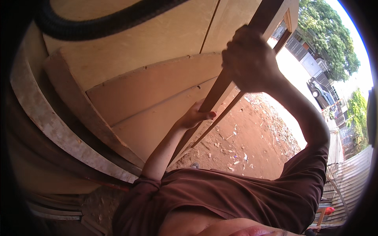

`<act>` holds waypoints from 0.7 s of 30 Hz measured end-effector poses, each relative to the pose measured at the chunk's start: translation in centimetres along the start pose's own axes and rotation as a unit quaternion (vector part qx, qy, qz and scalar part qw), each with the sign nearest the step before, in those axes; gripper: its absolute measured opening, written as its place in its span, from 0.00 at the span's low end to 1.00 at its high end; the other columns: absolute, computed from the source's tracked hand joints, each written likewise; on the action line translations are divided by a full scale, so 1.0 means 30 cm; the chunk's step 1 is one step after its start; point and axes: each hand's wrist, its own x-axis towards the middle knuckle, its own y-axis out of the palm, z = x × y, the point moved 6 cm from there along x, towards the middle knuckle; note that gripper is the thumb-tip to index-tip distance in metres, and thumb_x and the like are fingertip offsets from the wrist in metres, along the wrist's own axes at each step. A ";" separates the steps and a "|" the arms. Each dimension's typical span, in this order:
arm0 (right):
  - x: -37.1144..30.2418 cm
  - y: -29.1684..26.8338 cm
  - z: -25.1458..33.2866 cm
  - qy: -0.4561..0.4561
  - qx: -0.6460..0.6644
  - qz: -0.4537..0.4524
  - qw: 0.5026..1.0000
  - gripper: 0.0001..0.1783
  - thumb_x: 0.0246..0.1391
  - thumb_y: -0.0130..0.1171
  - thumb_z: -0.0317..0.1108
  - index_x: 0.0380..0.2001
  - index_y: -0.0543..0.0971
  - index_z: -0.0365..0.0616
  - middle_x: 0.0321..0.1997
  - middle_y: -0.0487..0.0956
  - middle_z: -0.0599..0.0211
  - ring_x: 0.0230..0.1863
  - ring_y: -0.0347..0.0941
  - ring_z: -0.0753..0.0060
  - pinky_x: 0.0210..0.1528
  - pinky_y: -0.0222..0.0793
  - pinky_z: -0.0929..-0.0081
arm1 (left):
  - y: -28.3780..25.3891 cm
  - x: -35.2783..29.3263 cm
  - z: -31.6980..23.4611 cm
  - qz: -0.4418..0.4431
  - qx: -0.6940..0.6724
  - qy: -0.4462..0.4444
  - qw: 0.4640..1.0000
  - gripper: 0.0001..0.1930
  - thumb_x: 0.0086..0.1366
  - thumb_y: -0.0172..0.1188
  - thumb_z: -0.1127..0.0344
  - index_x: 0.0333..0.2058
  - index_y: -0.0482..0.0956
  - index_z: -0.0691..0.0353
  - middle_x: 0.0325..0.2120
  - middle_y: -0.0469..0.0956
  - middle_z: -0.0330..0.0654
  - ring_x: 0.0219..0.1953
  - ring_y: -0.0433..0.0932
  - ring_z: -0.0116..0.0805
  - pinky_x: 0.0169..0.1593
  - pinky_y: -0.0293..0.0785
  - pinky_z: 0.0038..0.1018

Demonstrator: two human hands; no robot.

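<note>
The fingers of the right hand curl into a tight fist around the upper part of a dark wooden frame, knuckles up and the hand slightly blurred. Lower down the same length of wood, the left hand clasps it, thumb laid across the near face and the other fingers mostly hidden behind. The frame slants between the two hands in front of the person's chest, running from the upper right toward the lower left, with a thinner bar alongside, apart from the main piece. Both bare forearms emerge from a dark brown garment. To the left stand large wooden panels, among them a reddish-brown board below a paler panel and, nearer the edge, a mottled light plank bent by the lens. A black hose-like cable loops across the top left. Beneath the frame, reddish bare ground is strewn with dry leaves and scraps. Beyond, at right, a leafy tree, a dark vehicle and corrugated metal sheets line a sunlit yard.
</note>
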 end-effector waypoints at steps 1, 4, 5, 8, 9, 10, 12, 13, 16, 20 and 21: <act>-0.039 0.068 0.120 -0.028 0.010 0.074 0.997 0.08 0.44 0.66 0.37 0.24 0.79 0.45 0.29 0.76 0.70 0.45 0.77 0.59 0.55 0.74 0.62 | 0.006 -0.001 0.001 -0.012 -0.006 0.009 1.000 0.36 0.61 0.72 0.40 0.55 0.73 0.63 0.34 0.73 0.33 0.38 0.71 0.23 0.45 0.70 0.25; -0.096 0.055 0.246 -0.073 0.046 0.038 0.996 0.12 0.43 0.69 0.38 0.30 0.80 0.44 0.33 0.78 0.65 0.49 0.79 0.58 0.61 0.74 0.61 | 0.045 -0.005 0.006 -0.016 -0.016 0.039 0.999 0.32 0.61 0.74 0.42 0.51 0.74 0.61 0.33 0.71 0.31 0.36 0.69 0.20 0.41 0.67 0.22; -0.094 0.016 0.205 -0.057 0.071 0.017 0.996 0.13 0.42 0.69 0.37 0.30 0.80 0.44 0.34 0.78 0.64 0.49 0.79 0.57 0.61 0.74 0.61 | 0.056 -0.006 0.014 -0.026 -0.015 0.032 0.999 0.31 0.61 0.74 0.43 0.50 0.74 0.60 0.33 0.71 0.30 0.36 0.68 0.19 0.40 0.67 0.22; -0.065 -0.175 -0.020 -0.028 0.014 -0.125 0.992 0.10 0.45 0.72 0.40 0.28 0.82 0.49 0.35 0.79 0.69 0.46 0.77 0.59 0.51 0.75 0.59 | 0.095 -0.015 0.033 -0.022 -0.003 0.012 1.000 0.28 0.61 0.75 0.46 0.48 0.75 0.59 0.32 0.71 0.29 0.35 0.68 0.18 0.39 0.66 0.20; -0.051 -0.231 -0.110 -0.025 -0.024 -0.123 0.992 0.13 0.43 0.74 0.39 0.30 0.83 0.48 0.36 0.81 0.68 0.45 0.79 0.57 0.48 0.75 0.59 | 0.111 -0.016 0.035 -0.025 -0.014 0.017 0.999 0.28 0.60 0.75 0.47 0.48 0.75 0.59 0.32 0.71 0.28 0.35 0.69 0.18 0.39 0.66 0.20; -0.053 -0.276 -0.185 -0.008 -0.012 -0.162 0.987 0.09 0.43 0.70 0.35 0.24 0.79 0.45 0.29 0.77 0.66 0.40 0.76 0.57 0.49 0.72 0.60 | 0.126 -0.017 0.037 -0.027 -0.026 0.022 0.999 0.28 0.60 0.76 0.47 0.48 0.75 0.59 0.32 0.71 0.28 0.35 0.69 0.18 0.39 0.66 0.20; -0.072 -0.299 -0.278 0.035 -0.086 -0.156 0.983 0.10 0.41 0.69 0.34 0.19 0.77 0.44 0.24 0.75 0.66 0.35 0.74 0.57 0.47 0.71 0.60 | 0.154 -0.019 0.047 -0.028 -0.011 0.005 1.000 0.28 0.60 0.76 0.48 0.49 0.75 0.59 0.32 0.72 0.28 0.35 0.69 0.18 0.39 0.67 0.20; -0.095 -0.285 -0.288 0.104 -0.108 -0.126 0.981 0.12 0.38 0.73 0.38 0.21 0.79 0.46 0.26 0.77 0.67 0.35 0.76 0.57 0.45 0.72 0.59 | 0.170 -0.016 0.049 -0.015 0.002 0.001 1.000 0.27 0.60 0.76 0.49 0.49 0.76 0.59 0.31 0.72 0.28 0.35 0.69 0.18 0.39 0.67 0.20; -0.142 -0.210 -0.124 0.052 0.029 -0.154 0.986 0.20 0.37 0.76 0.50 0.17 0.77 0.51 0.22 0.72 0.70 0.36 0.77 0.57 0.42 0.72 0.57 | 0.184 -0.020 0.048 -0.028 0.014 -0.010 0.999 0.29 0.60 0.76 0.48 0.50 0.76 0.60 0.32 0.72 0.29 0.36 0.70 0.18 0.40 0.67 0.21; -0.171 -0.103 0.228 -0.053 0.066 -0.088 0.993 0.22 0.50 0.64 0.54 0.29 0.79 0.43 0.27 0.74 0.67 0.41 0.75 0.56 0.61 0.72 0.58 | 0.192 -0.043 0.033 -0.035 -0.058 0.015 0.998 0.30 0.60 0.76 0.48 0.52 0.76 0.60 0.33 0.72 0.30 0.36 0.70 0.19 0.41 0.68 0.22; -0.165 -0.103 0.227 -0.072 0.063 -0.078 0.992 0.21 0.48 0.64 0.53 0.28 0.79 0.44 0.28 0.74 0.66 0.40 0.75 0.57 0.59 0.74 0.57 | 0.188 -0.049 0.032 -0.036 -0.046 0.020 0.998 0.29 0.60 0.76 0.49 0.52 0.75 0.60 0.33 0.72 0.30 0.36 0.69 0.19 0.41 0.68 0.22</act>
